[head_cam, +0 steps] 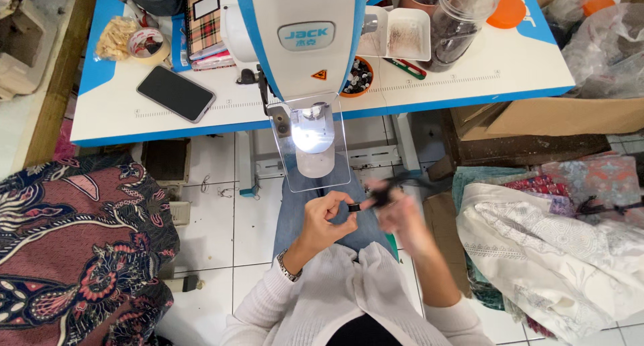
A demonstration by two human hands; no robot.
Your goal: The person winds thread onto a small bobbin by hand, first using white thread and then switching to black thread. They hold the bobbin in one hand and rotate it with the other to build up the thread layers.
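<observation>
My left hand (324, 215) is raised over my lap and pinches a small black piece (354, 207) between thumb and fingertips. My right hand (397, 208) is blurred with motion just to its right and grips a dark strap or strip of cloth (402, 182) that trails up and to the right. The two hands almost touch at the small black piece. Both are below the white sewing machine (298, 31) and its clear plastic guard (315, 145). I wear a white long-sleeved top and a wristwatch (287, 267) on the left wrist.
The white and blue table (469, 78) holds a black phone (176, 92), a tape roll (147, 44), a checked notebook (203, 17), white trays (408, 34), a jar (459, 21) and a cup of small parts (359, 76). Patterned cloth (74, 245) lies left; white lace fabric (557, 259) and a cardboard box (557, 118) right.
</observation>
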